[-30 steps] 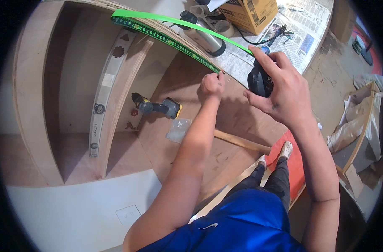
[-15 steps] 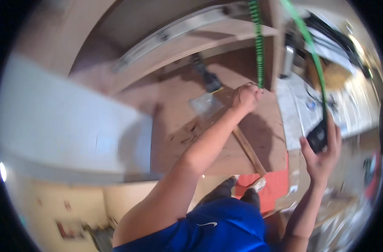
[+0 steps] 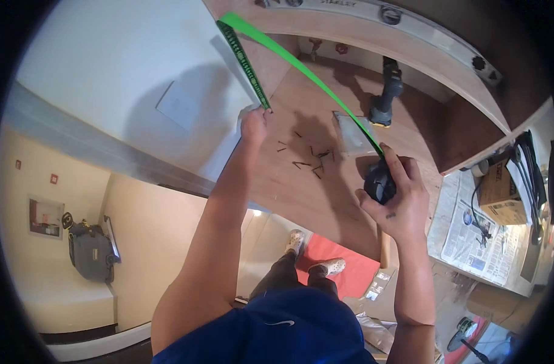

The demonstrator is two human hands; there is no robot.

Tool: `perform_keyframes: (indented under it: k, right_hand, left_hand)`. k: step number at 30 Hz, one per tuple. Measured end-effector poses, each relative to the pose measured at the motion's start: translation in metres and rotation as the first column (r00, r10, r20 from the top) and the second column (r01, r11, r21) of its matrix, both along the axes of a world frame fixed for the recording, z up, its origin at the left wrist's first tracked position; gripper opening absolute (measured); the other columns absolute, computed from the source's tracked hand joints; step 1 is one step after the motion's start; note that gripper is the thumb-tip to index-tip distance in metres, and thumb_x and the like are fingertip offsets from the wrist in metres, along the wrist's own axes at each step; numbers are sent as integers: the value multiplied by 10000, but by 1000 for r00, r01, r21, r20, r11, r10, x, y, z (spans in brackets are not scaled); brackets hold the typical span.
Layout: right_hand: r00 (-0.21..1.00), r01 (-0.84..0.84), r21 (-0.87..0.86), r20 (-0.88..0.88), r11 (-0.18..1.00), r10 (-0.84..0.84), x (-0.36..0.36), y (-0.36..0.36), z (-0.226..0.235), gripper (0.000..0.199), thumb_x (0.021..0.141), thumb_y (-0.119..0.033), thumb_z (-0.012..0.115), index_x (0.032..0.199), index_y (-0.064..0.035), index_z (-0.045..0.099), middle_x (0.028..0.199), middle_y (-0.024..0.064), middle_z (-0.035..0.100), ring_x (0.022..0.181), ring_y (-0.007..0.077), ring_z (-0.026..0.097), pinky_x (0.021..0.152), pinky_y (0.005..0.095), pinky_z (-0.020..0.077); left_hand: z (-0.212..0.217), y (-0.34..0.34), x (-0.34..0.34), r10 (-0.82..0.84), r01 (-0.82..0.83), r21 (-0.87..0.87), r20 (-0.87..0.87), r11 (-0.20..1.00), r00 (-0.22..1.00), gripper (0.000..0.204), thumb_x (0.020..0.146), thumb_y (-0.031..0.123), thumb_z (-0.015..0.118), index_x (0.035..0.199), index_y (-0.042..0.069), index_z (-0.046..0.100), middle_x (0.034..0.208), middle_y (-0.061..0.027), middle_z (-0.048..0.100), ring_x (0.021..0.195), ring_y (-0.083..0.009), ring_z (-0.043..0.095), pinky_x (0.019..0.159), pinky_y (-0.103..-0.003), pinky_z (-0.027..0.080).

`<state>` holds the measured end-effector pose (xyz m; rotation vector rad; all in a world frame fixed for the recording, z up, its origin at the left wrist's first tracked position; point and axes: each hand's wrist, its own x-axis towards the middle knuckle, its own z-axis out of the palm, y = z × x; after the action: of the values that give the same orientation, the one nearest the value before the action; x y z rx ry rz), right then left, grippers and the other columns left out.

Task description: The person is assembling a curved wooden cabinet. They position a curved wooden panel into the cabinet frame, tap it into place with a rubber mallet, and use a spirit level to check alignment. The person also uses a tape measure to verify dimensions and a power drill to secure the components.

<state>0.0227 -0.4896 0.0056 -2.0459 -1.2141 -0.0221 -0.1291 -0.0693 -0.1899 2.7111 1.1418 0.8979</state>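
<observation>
My left hand point(image 3: 254, 125) is closed on the end of a green tape measure blade point(image 3: 313, 76), at the seam between a white panel point(image 3: 125, 79) and a wooden board point(image 3: 283, 182). From there the blade runs up along the panel, bends sharply, and slopes down to the right into its black case. That tape measure case point(image 3: 380, 183) sits in my right hand point(image 3: 404, 203), with the fingers wrapped round it. Several dark screws point(image 3: 318, 155) lie scattered on the board between my hands. Beyond the case are a clear plastic bag point(image 3: 351, 134) and a cordless drill point(image 3: 386, 97).
A long spirit level point(image 3: 435, 36) rests along the wooden shelf above. To the right, newspaper point(image 3: 477, 242) covers a surface holding a cardboard box point(image 3: 504, 194). Below, a red mat point(image 3: 343, 261) lies under my feet. A dark tool bag point(image 3: 91, 252) stands at far left.
My left hand has shifted from the cabinet's right side to the white panel's edge, carrying the blade end. The right hand with the case has come over the board; the view has turned.
</observation>
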Motion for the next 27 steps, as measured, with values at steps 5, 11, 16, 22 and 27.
perform_keyframes:
  k: [5,11,16,22,27]
  right_hand:
    - [997,57,-68,59,996,-53,-15,66,-19,821,637,-314,842,1396,-87,623,1021,128,628,891,318,676,782,434,553]
    - [994,111,-60,13,992,-111,-18,108,-26,812,642,-312,854,1392,-103,623,1124,146,646,934,359,692,792,451,568]
    - [994,112,-70,21,991,-111,-17,129,-21,804,645,-304,864,1389,-115,627,1225,170,642,1007,374,696,825,457,570]
    - [990,134,-99,52,986,-129,-19,142,-18,796,646,-303,869,1389,-147,634,1226,173,645,1015,379,695,833,461,570]
    - [993,119,-80,26,990,-117,-17,144,-18,811,641,-319,880,1392,-139,633,1229,175,646,1014,373,697,832,456,570]
  left_hand:
    - [-13,44,25,111,-114,-21,-111,993,988,322,1003,287,581,863,30,716,845,-226,724,803,-428,709,738,-550,561]
    - [-37,65,49,149,-153,-98,-46,983,988,261,973,252,612,834,51,702,829,-219,725,792,-426,713,744,-540,573]
    - [-39,68,46,196,-196,-35,-5,980,981,264,956,243,621,809,33,682,798,-222,716,768,-422,715,707,-532,581]
    - [-43,72,47,169,-170,-43,-9,985,986,288,962,255,618,805,23,681,795,-240,708,750,-439,704,695,-542,576]
    - [-40,67,47,177,-177,-41,17,983,984,280,966,245,608,802,27,673,788,-219,713,736,-421,712,683,-533,583]
